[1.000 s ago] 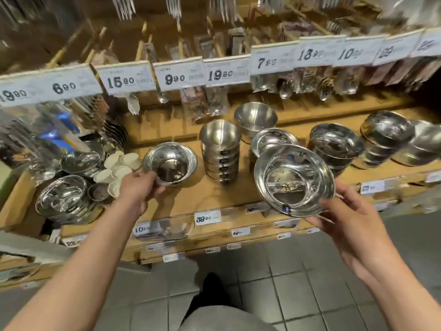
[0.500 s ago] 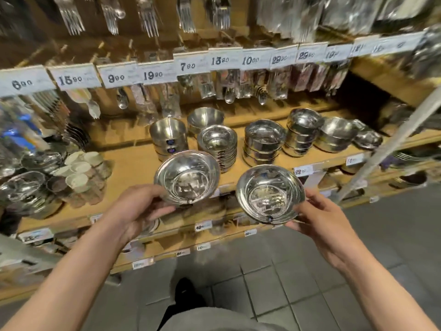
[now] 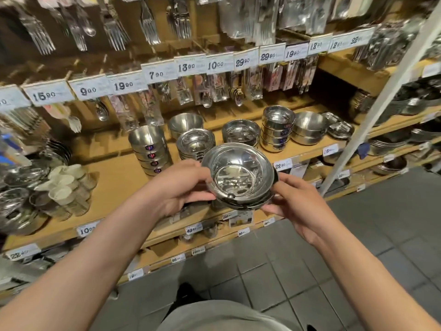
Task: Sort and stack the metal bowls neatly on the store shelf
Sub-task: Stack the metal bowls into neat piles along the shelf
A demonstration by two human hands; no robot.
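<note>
Item: stock on the wooden shelf (image 3: 114,187), listed left to right. Near its left end, a cluster of pale cups (image 3: 66,185). Toward the middle, a labelled bowl stack (image 3: 149,151), then a wide-rimmed stack (image 3: 195,145) just beside it. In front of the shelf's front edge, off the shelf altogether, you hold the nested bowls (image 3: 239,175): your left hand (image 3: 176,187) grips their left rim with curled fingers, your right hand (image 3: 298,204) grips the right rim and underside likewise. Further right, a shallow stack (image 3: 241,132), a tall ringed stack (image 3: 278,130), and deep bowls (image 3: 309,127) toward the right end. Risk: the upper bowl appears to sit slightly askew in the lower; tilting could let it slide out. Setting the pair on a mismatched stack would likely leave it unsteady.
</note>
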